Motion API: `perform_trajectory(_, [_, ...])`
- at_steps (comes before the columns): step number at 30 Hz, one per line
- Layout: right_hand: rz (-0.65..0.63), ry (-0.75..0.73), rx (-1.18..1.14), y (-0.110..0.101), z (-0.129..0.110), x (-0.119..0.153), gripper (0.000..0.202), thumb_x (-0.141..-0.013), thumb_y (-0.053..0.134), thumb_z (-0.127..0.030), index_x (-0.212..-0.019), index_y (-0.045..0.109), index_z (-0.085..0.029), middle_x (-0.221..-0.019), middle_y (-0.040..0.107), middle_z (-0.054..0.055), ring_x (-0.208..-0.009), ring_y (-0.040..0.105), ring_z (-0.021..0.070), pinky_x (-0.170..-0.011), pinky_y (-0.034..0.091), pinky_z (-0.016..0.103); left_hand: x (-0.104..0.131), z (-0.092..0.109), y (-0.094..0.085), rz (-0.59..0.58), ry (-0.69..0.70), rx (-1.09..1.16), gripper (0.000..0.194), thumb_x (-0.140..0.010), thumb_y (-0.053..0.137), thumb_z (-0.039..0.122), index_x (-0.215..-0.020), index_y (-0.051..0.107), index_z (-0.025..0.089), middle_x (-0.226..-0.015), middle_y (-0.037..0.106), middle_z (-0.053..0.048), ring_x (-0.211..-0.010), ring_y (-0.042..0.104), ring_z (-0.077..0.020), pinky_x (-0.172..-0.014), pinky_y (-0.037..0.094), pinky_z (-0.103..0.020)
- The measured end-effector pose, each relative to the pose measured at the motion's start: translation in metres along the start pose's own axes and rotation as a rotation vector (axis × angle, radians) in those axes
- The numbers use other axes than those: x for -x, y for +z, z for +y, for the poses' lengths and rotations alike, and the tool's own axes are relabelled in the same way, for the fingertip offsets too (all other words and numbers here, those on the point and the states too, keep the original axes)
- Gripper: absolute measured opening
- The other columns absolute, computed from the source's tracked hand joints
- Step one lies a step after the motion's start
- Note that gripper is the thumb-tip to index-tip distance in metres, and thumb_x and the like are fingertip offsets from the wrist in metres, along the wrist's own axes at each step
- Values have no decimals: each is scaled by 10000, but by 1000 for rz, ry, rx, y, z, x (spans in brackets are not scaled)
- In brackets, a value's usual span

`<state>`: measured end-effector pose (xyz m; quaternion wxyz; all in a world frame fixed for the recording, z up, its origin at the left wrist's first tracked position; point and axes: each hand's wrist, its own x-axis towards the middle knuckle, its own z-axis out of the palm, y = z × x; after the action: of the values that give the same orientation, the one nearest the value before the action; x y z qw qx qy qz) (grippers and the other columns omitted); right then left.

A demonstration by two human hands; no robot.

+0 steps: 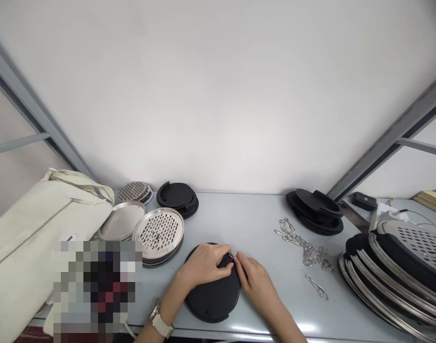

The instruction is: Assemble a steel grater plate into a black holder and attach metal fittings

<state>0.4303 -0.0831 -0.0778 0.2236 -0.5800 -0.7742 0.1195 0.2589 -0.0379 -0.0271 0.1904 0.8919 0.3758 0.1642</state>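
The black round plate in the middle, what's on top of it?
The left hand lies over the black round plate, and a small metal piece shows by the right hand. Whatever the left hand covers can't be seen.

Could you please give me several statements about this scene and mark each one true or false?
1. The left hand is over a black disc. True.
2. The right hand is well away from the disc. False: the right hand is at the disc's edge.
3. A metal piece shows between the two hands' fingertips. True.
4. The loose clips lie left of the disc. False: the loose clips lie to its right.
5. A watch is on the left wrist. True.
6. The bag is at far right. False: the bag is at far left.
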Motion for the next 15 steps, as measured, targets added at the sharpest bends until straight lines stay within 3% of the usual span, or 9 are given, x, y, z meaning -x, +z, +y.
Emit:
perform_trajectory(7, [0,1,4,1,0,0,228,-945,279,-254,-813,458,-205,-652,568,10,-606,553,163,-563,372,254,0,0,2,11,-5,-83,139,-777,532,282,-872,461,208,-641,519,47,-590,511,-131,-541,287,-244])
perform_trajectory(15, [30,-19,0,0,-1,-2,232,-941,285,-241,-801,466,-203,-640,573,8,-584,554,155,-544,367,243,0,0,6,16,58,-156,97,-788,499,259,-799,422,200,-705,560,24,-623,542,-146,-553,282,-266])
